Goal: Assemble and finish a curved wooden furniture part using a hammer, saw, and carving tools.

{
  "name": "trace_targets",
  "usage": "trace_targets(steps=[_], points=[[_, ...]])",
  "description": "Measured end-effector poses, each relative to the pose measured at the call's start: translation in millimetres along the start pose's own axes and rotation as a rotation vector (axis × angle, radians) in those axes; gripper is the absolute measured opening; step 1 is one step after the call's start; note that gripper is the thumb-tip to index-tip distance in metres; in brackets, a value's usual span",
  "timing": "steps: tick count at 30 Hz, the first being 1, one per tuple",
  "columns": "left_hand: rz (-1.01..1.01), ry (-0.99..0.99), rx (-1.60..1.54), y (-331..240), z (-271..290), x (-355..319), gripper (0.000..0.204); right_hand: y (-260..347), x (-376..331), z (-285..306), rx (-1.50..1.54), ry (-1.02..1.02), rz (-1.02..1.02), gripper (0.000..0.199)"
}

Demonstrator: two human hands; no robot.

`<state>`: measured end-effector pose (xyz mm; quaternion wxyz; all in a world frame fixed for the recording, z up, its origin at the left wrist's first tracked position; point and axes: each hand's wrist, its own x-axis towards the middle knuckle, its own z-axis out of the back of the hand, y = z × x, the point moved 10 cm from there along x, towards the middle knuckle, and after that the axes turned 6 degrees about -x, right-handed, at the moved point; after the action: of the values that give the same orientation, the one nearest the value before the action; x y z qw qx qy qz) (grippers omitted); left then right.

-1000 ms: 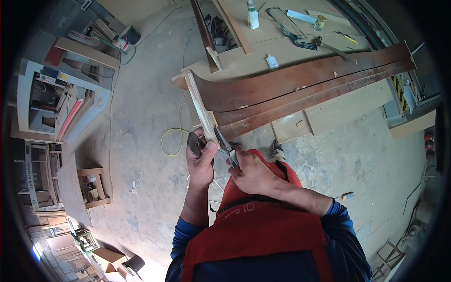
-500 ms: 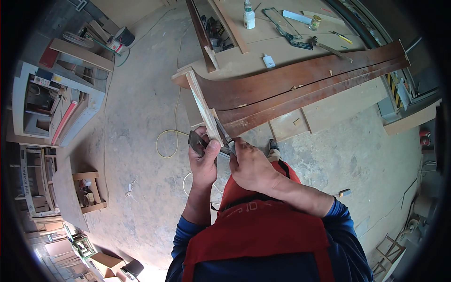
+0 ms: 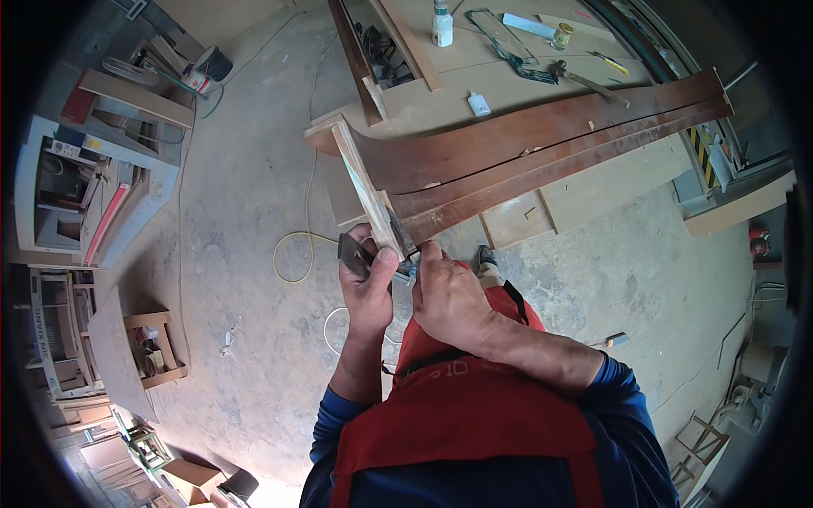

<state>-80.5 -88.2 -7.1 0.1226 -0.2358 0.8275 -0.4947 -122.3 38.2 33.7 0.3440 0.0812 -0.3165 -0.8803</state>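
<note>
Left hand [image 3: 370, 292] clamped on a dark tool [image 3: 351, 254], right hand [image 3: 449, 296] closed at the stiff, heavy-looking curved wooden frame [image 3: 525, 157], best gripped near its end.

Both hands [image 3: 406, 292] grip a wooden strip's [image 3: 366, 190] end.

White bottle [image 3: 442, 24], yellow cable [image 3: 292, 254]

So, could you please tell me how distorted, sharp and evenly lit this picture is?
Head view: fisheye bends the long dark wooden boards near the rim, with black corners; light is soft and even, without glare; the left hand and right hand look sharp.
</note>
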Motion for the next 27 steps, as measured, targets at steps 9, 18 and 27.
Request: trace_targets(steps=[9,18,27], points=[[-0.026,-0.014,0.075,-8.1,-4.2,0.9,0.057,-9.4,15.3,10.1,0.406,0.247,-0.117,0.028],[-0.046,-0.102,-0.009,-7.6,-4.8,-2.3,0.061,-10.9,-2.0,-4.3,1.228,0.951,-0.561,0.028],[-0.068,-0.174,-0.001,-1.6,0.1,-4.1,0.064,-3.3,-2.5,16.9,2.046,1.256,-0.383,0.034]])
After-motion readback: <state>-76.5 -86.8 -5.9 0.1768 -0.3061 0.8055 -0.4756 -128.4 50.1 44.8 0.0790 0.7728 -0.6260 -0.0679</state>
